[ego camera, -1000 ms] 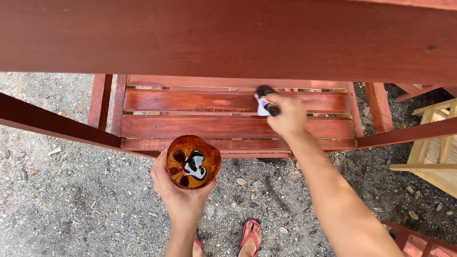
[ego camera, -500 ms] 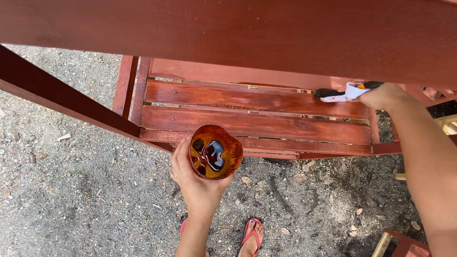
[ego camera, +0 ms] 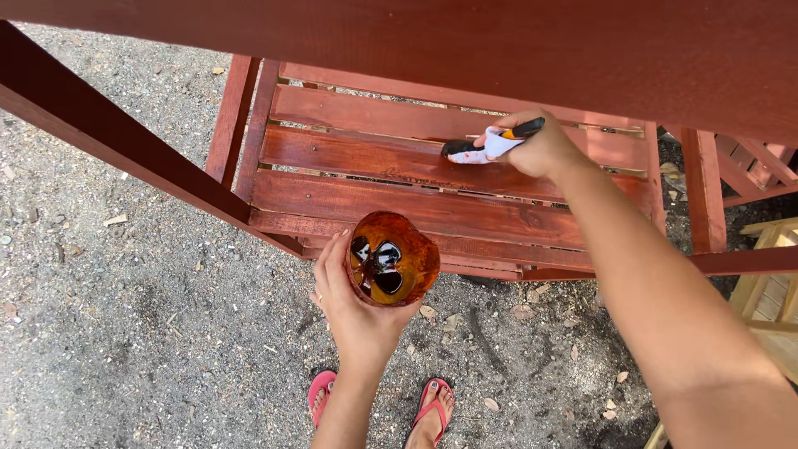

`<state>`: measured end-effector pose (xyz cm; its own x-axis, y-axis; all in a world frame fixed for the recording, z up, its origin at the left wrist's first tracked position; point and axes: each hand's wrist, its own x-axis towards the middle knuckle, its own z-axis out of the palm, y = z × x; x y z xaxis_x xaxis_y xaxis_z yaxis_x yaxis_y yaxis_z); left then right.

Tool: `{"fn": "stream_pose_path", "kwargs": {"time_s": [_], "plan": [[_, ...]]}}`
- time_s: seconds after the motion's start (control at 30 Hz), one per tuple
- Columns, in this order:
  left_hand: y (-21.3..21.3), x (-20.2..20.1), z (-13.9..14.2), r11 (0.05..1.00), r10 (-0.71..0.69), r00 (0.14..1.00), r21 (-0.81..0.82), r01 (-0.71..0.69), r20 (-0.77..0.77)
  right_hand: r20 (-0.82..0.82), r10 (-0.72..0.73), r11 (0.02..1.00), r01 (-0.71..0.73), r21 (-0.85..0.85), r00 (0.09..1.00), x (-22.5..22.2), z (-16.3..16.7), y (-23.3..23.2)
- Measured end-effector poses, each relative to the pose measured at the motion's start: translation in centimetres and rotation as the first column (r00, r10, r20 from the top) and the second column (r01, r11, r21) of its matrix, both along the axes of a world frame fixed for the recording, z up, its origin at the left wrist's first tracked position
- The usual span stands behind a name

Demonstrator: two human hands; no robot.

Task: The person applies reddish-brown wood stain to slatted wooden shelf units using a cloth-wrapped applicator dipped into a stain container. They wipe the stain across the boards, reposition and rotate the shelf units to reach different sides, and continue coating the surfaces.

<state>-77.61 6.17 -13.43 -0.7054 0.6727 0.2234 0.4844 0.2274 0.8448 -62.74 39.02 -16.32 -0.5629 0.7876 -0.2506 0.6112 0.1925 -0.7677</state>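
My left hand (ego camera: 353, 308) cups a cut-open plastic container (ego camera: 392, 259) stained orange-brown, with dark liquid pooled in its bottom. It is held over the gravel just in front of the lower shelf. My right hand (ego camera: 540, 150) grips a paintbrush (ego camera: 486, 145) with a white ferrule and a black and orange handle. The dark bristles rest on a middle slat of the red-brown slatted wooden shelf (ego camera: 399, 199). The slats look wet and glossy.
A wide red-brown top board (ego camera: 465, 41) crosses the upper view, and a slanted red-brown rail (ego camera: 116, 137) runs at left. Gravel ground (ego camera: 125, 333) lies below, with my feet in pink flip-flops (ego camera: 432, 407). Unpainted pale wooden furniture (ego camera: 773, 291) stands at right.
My right hand has swept the brush to the right along the slat and then back toward the middle. The view shifted, and the container in my left hand stayed near the shelf's front edge.
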Motion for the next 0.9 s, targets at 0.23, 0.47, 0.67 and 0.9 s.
{"fn": "stream_pose_path", "kwargs": {"time_s": [0.23,0.47,0.67,0.9], "plan": [[1.1,0.9,0.4,0.999,-0.034,0.997,0.044,0.031,0.063,0.549,-0.118,0.955,-0.056,0.290,0.827,13.6,2.3,2.9],[0.6,0.3,0.2,0.998,-0.046,0.997,0.055,0.042,0.067,0.502,-0.541,0.792,0.207,0.575,0.675,22.3,-0.9,1.5],[-1.6,-1.6,-0.4,1.000,-0.003,1.000,-0.011,0.003,-0.003,0.278,-0.583,0.573,0.143,0.807,0.763,15.5,-3.9,-4.2],[-4.4,-4.2,-0.4,0.995,0.082,0.997,-0.050,-0.083,-0.005,0.108,-0.352,0.642,0.156,0.750,0.930,-7.3,-5.0,-11.7]]}}
